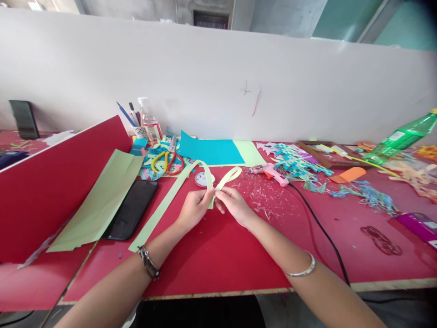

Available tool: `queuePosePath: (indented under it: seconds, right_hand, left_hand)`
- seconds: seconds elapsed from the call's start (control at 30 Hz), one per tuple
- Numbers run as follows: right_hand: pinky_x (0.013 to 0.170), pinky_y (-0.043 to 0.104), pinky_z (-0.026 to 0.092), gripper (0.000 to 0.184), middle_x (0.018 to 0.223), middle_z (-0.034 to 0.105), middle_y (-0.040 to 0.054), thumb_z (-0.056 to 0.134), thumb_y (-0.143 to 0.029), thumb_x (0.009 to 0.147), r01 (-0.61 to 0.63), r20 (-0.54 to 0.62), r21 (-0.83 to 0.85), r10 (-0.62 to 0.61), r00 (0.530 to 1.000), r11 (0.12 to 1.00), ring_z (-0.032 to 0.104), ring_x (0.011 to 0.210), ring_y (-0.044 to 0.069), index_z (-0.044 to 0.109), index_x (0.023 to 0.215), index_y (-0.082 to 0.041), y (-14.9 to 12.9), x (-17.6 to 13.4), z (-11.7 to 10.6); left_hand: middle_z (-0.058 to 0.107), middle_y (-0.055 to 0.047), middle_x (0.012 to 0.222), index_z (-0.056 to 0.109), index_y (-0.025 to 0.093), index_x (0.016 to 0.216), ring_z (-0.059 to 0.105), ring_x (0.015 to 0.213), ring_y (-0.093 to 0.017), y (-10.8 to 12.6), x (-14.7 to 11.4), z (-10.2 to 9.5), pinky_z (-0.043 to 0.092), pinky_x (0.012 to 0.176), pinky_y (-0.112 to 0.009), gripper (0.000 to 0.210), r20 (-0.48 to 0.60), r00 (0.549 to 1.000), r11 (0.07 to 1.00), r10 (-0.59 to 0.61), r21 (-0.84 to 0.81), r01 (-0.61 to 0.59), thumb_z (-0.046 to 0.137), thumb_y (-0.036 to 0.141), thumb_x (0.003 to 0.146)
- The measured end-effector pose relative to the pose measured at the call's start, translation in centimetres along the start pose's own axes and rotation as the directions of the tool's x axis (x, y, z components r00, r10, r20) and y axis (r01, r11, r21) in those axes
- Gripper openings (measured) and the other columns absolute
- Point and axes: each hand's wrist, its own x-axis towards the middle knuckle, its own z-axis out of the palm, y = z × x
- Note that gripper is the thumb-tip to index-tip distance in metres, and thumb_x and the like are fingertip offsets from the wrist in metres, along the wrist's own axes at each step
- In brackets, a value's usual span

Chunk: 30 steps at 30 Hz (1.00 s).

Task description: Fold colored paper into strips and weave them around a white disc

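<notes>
A black phone [132, 212] and scissors [168, 161] lie to the left, a pink glue gun [273, 174] to the right. A small round dish [204, 179] sits just behind the pale green strip [164, 210]. The counter [221, 259] is red, with a white wall [205, 77] behind. Fingers of the left hand [194, 208] and right hand [236, 206] pinch the strip mid-counter. Its long tail slants toward the left arm; its loop points away, rightward.
</notes>
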Motion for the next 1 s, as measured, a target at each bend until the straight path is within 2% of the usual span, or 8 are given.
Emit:
queuePosePath:
  seconds: [0.23, 0.43, 0.6, 0.73, 0.83, 1.0]
  right_hand:
    - [0.039, 0.020, 0.027, 0.026, 0.042, 0.041, -0.0073, 0.044, -0.032, 0.077, -0.007, -0.029, 0.008, 0.008, 1.000, 1.000, 0.035, 0.036, 0.005, 0.043, 0.055, -0.017, -0.02, 0.01, 0.05]
    - [0.041, 0.020, 0.029, 0.029, 0.042, 0.042, -0.0065, 0.043, -0.034, 0.078, 0.004, -0.107, 0.024, -0.002, 0.994, 1.000, 0.037, 0.037, 0.005, 0.042, 0.054, -0.018, -0.06, 0.10, -0.05]
    - [0.040, 0.020, 0.029, 0.027, 0.044, 0.044, -0.0059, 0.042, -0.036, 0.079, 0.015, -0.005, -0.032, -0.015, 1.000, 0.999, 0.038, 0.039, 0.006, 0.049, 0.062, -0.017, -0.29, -0.02, 0.01]
    - [0.039, 0.019, 0.029, 0.025, 0.046, 0.046, -0.0053, 0.041, -0.035, 0.079, 0.022, 0.010, -0.024, -0.022, 1.000, 0.999, 0.038, 0.039, 0.006, 0.050, 0.064, -0.017, -0.22, -0.05, 0.06]
    - [0.038, 0.019, 0.028, 0.027, 0.045, 0.044, -0.0058, 0.041, -0.035, 0.079, 0.040, 0.007, -0.017, -0.040, 0.999, 0.999, 0.036, 0.037, 0.005, 0.049, 0.062, -0.017, -0.07, 0.01, 0.10]
    - [0.037, 0.018, 0.027, 0.026, 0.043, 0.042, -0.0068, 0.043, -0.035, 0.078, 0.025, -0.024, -0.008, -0.025, 0.999, 1.000, 0.035, 0.037, 0.004, 0.048, 0.061, -0.017, -0.02, 0.06, 0.23]
  left_hand:
    - [0.036, 0.005, 0.039, 0.039, 0.016, 0.048, 0.032, 0.036, -0.006, 0.09, 0.07, 0.19, 0.025, 0.039, -0.019, 0.047, -0.104, 0.988, 0.991, -0.116, -0.079, 0.109, 0.033, 0.048, 0.081]
    - [0.042, 0.004, 0.042, 0.048, 0.014, 0.052, 0.038, 0.039, -0.007, 0.24, -0.03, 0.10, 0.028, 0.043, -0.019, 0.047, 0.000, 0.998, 0.996, -0.068, -0.049, 0.068, 0.030, 0.044, 0.084]
    - [0.052, 0.001, 0.050, 0.060, 0.014, 0.057, 0.041, 0.042, -0.007, 0.35, -0.20, -0.06, 0.030, 0.049, -0.019, 0.051, 0.016, 1.000, 0.999, 0.015, 0.047, -0.016, 0.027, 0.039, 0.086]
    - [0.057, -0.001, 0.055, 0.062, 0.014, 0.060, 0.045, 0.047, -0.008, 0.41, -0.17, -0.03, 0.033, 0.054, -0.020, 0.053, 0.010, 1.000, 0.999, 0.015, 0.051, -0.015, 0.024, 0.038, 0.087]
    - [0.055, 0.000, 0.051, 0.059, 0.013, 0.058, 0.043, 0.045, -0.008, 0.36, -0.12, 0.16, 0.032, 0.051, -0.020, 0.052, -0.009, 1.000, 0.999, -0.020, 0.029, 0.020, 0.025, 0.040, 0.086]
    - [0.041, 0.003, 0.042, 0.051, 0.014, 0.053, 0.035, 0.039, -0.007, -0.03, -0.03, 0.44, 0.027, 0.043, -0.020, 0.050, -0.077, 0.992, 0.995, -0.095, -0.049, 0.092, 0.028, 0.046, 0.084]
